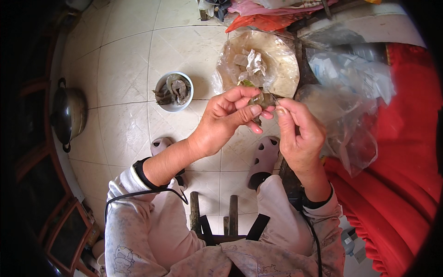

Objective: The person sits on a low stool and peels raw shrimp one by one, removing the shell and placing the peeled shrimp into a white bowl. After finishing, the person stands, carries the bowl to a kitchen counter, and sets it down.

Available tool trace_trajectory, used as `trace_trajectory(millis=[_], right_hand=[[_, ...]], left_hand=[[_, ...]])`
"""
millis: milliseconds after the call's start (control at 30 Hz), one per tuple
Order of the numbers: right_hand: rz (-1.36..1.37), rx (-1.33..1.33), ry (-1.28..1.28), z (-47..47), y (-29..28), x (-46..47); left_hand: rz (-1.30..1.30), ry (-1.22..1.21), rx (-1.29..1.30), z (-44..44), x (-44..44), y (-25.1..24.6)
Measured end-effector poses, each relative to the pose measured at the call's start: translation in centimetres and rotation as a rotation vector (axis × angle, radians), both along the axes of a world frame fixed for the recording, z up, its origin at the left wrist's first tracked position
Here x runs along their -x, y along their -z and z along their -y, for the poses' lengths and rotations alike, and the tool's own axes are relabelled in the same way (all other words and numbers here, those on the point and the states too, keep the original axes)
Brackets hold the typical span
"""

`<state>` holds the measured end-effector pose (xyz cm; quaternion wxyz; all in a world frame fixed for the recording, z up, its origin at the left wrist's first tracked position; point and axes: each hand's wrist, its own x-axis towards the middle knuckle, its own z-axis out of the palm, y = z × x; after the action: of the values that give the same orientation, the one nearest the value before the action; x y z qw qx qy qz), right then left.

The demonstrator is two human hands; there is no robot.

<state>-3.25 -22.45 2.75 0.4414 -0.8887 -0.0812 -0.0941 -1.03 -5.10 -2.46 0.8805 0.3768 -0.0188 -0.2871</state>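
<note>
My left hand [230,116] holds a raw grey shrimp [262,100] between thumb and fingers, above the tiled floor. My right hand [299,128] meets it from the right, thumb and forefinger pinched on a thin pick-like thing whose tip is at the shrimp; its exact kind is too small to tell. Left of the hands, a white bowl [191,90] on the floor holds several raw shrimp [176,89]. Beyond the hands stands a round basin lined with clear plastic [285,65], with crumpled white tissue [255,62] and scraps in it.
A lidded pot [74,114] stands at the far left by a wooden cabinet. Clear plastic bags [346,121] and red cloth [391,194] lie at the right. Red and pink bags [266,20] are at the top. Wooden stool legs [233,214] show between my knees.
</note>
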Motion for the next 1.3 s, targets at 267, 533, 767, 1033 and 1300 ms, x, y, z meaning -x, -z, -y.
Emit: trace_trajectory(millis=[267,533,767,1033,1300], right_hand=[[-0.044,0.007,0.054,0.3,0.3,0.6],[-0.038,0.007,0.008,-0.4,1.5,0.4],[-0.146,0.003,0.01,-1.3,1.8,0.5],[-0.136,0.041,-0.01,-1.6,2.0,0.3],[-0.12,0.058,-0.03,-1.5,2.0,0.3]], left_hand=[[-0.037,-0.042,-0.207,-6.1,-1.6,2.7],[-0.211,-0.348,-0.595,-17.7,-4.0,10.9],[-0.305,-0.139,-0.644,-18.5,-4.6,16.4],[0.236,-0.124,-1.31,-17.7,-5.0,18.0],[0.429,-0.175,-1.37,-18.4,-4.2,16.9]])
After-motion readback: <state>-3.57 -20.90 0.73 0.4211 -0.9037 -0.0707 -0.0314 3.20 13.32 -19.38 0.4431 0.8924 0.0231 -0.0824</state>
